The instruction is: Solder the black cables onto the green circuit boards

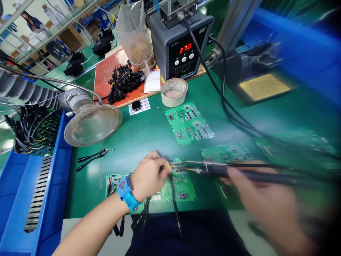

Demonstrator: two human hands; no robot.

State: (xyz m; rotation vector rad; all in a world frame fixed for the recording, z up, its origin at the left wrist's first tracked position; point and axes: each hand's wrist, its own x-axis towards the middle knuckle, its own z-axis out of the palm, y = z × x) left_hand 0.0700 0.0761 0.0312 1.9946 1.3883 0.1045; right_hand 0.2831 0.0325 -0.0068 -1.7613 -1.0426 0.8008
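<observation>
My left hand [149, 175], with a blue wrist strap [127, 193] on its wrist, pinches the thin yellow wire end of a black cable [174, 199] over a green circuit board [185, 186]. That cable hangs down past the table's front edge. My right hand [259, 201], blurred by motion, is wrapped around a soldering iron [218, 170] fitted with a thin metal guide tube [193, 162]. The iron's tip points left, close to the pinched wire. Whether it touches the wire or the board I cannot tell. Part of the board lies hidden under my left hand.
Behind my hands lies another circuit board [188, 122], with blurred boards [229, 153] to the right. A fume extractor hood [93, 124] and a blue bin [55, 177] stand left. Farther back are a soldering station [183, 46] reading 370, a tape roll [174, 93] and bundled cables [122, 81].
</observation>
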